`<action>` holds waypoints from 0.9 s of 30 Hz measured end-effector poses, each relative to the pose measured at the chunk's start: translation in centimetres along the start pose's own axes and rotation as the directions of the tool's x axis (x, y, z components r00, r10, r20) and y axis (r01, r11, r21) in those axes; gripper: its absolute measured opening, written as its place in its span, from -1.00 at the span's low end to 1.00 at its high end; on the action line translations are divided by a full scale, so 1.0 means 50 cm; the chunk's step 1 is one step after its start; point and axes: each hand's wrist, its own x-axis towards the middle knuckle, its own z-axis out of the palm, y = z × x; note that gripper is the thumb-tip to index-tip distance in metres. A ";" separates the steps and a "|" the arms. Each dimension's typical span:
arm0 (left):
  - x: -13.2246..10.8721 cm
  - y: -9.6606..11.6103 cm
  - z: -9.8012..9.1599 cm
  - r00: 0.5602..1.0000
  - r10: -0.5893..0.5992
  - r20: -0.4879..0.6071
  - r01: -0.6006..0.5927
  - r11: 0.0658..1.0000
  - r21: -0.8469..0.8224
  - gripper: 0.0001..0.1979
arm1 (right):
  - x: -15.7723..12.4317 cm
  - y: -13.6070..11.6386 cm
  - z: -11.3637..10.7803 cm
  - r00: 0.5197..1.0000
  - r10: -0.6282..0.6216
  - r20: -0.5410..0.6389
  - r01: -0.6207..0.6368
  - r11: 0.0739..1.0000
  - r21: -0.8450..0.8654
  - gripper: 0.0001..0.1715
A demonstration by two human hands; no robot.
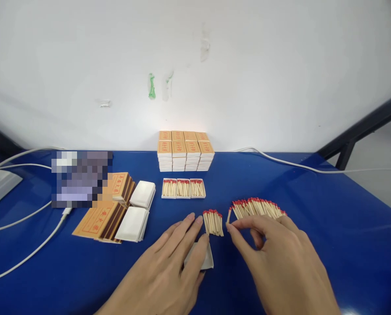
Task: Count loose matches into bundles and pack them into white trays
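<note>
My left hand (169,267) lies flat with fingers stretched over a white empty matchbox tray (207,259), its fingertips beside a small bundle of red-tipped matches (213,222). My right hand (280,258) pinches a single match (228,215) between thumb and forefinger, at the near left end of a long row of loose matches (259,208) on the blue table (329,245).
Three filled trays (183,188) sit side by side beyond the hands. A stack of closed matchboxes (185,151) stands at the wall. Orange sleeves (100,221) and white trays (132,224) lie at left, with white cables (24,258) and a blurred object.
</note>
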 end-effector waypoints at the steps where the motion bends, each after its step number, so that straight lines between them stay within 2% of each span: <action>1: 0.000 0.000 0.000 1.000 0.002 -0.006 -0.002 1.000 0.000 -0.49 | 0.001 -0.004 0.000 0.999 0.020 0.029 -0.020 1.000 0.020 -0.58; 6: 0.001 0.000 0.001 0.999 -0.002 -0.033 0.002 1.000 0.002 -0.50 | 0.008 -0.016 0.002 0.990 0.073 0.122 -0.081 0.995 0.059 -0.67; 18: 0.000 0.002 0.004 0.999 0.003 -0.045 -0.002 1.000 0.015 -0.49 | 0.011 -0.009 -0.001 0.984 0.091 0.150 -0.092 0.996 -0.001 -0.73; 23: 0.005 0.001 0.004 0.998 0.001 -0.058 -0.001 1.000 0.015 -0.50 | 0.018 -0.016 0.002 0.988 0.053 0.148 -0.060 0.997 0.043 -0.65; 27: 0.005 0.000 0.003 0.999 0.009 -0.047 -0.008 1.000 0.019 -0.50 | 0.022 -0.011 0.000 0.989 0.081 0.124 -0.088 0.995 0.050 -0.56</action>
